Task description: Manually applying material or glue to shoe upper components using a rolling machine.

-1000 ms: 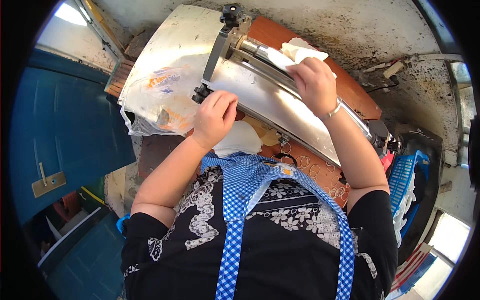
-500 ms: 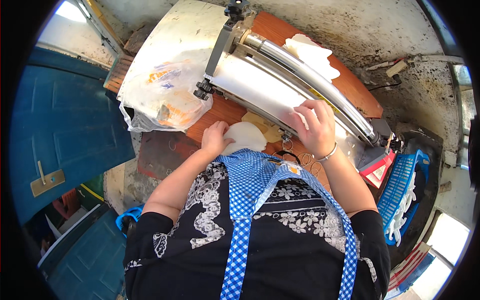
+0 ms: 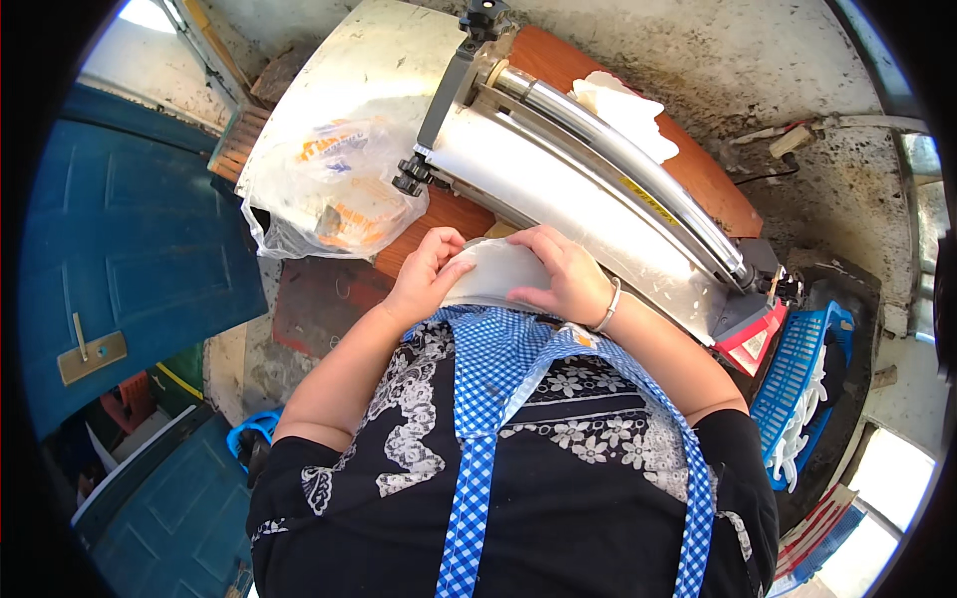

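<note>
A pale, flat sheet of dough (image 3: 495,271) lies on the wooden table (image 3: 451,212) right in front of my body. My left hand (image 3: 427,274) grips its left edge with curled fingers. My right hand (image 3: 561,277), with a bracelet at the wrist, rests flat on its right side. Just beyond stands a metal dough roller machine (image 3: 588,179) with long shiny rollers running diagonally. More pale dough sheets (image 3: 623,110) lie behind the rollers on the far side.
A clear plastic bag (image 3: 334,189) with orange-printed packets lies on the table's left part. A blue plastic basket (image 3: 797,384) with white pieces stands at the right. A blue door (image 3: 130,239) is at the left, rough concrete floor beyond the table.
My right hand has come back from the far side of the rollers to the near table edge. My left hand has shifted right, and both now hold the dough sheet.
</note>
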Tool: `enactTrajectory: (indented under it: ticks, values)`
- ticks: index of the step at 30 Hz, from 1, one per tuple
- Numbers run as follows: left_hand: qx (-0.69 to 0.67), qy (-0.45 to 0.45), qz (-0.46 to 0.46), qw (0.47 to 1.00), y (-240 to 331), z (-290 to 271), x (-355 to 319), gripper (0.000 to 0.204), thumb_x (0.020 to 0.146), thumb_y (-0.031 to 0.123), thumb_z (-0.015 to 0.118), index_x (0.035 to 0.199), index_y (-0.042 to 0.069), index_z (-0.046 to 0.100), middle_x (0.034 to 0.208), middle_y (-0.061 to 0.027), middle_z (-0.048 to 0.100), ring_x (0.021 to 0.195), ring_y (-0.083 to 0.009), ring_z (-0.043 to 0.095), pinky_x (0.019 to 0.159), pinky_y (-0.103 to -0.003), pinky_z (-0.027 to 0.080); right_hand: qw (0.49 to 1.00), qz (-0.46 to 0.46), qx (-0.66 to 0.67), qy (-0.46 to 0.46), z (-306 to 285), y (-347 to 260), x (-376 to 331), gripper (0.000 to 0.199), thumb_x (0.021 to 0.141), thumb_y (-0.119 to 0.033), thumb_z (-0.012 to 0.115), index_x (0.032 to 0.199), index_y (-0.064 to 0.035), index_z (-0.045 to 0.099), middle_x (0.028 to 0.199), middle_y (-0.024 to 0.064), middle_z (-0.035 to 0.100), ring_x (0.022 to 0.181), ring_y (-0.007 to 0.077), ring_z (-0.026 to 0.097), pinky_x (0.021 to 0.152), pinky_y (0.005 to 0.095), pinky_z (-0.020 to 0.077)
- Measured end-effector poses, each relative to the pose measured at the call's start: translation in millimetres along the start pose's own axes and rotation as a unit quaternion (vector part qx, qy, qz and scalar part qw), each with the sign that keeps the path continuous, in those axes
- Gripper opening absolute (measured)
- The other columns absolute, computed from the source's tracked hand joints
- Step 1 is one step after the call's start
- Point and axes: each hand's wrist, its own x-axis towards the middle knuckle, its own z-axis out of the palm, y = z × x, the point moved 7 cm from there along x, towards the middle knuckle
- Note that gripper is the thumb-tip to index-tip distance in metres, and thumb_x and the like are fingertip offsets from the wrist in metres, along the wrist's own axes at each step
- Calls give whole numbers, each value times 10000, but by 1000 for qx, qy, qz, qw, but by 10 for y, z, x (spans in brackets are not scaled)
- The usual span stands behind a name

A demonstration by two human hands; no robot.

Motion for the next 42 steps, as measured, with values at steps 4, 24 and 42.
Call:
enactTrajectory:
  ticks: [4,24,42]
  values:
    - [35,56,-12,998,330,2,-2,131,842,127,574,848,-3,557,719,-27,598,674,-47,519,614,-212,436,898,246,355,86,61,358,-77,214,769,-3,639,956,-4,535,823,19,595,716,46,559,658,179,474]
    - [337,-45,-12,940,781,364,665,412,797,343,604,781,-69,607,713,-221,605,671,-327,605,635,-371,466,966,134,-32,219,-988,459,88,285,705,-120,697,931,-18,556,763,66,599,712,176,571,640,289,461]
    - [39,74,10,996,728,-406,474,149,794,82,622,891,-18,570,775,-45,617,712,-75,561,630,-206,446,926,-167,-315,120,-627,-138,-259,255,592,-129,570,827,-32,583,719,42,490,670,198,495,598,307,403]
